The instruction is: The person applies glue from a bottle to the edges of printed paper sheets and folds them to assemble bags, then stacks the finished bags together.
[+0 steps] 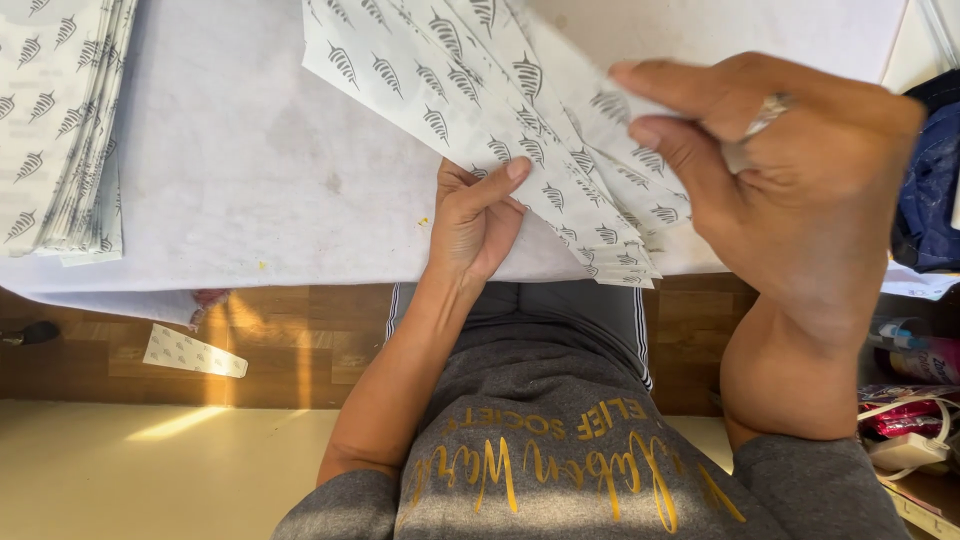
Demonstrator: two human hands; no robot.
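A fanned bundle of white paper sheets [470, 90] printed with dark leaf shapes lies slanted across the white table cover [240, 170]. My left hand [478, 215] grips the bundle's near edge, thumb on top and fingers underneath. My right hand [790, 190], with a ring on one finger, is raised close to the camera and pinches the upper right end of the sheets between thumb and fingers. The sheets spread apart between the two hands.
A second stack of the same printed sheets [60, 120] sits at the table's far left. A loose strip of paper [195, 352] lies on the wooden floor below the edge. Dark blue cloth [930, 190] and assorted packets [910, 410] crowd the right side.
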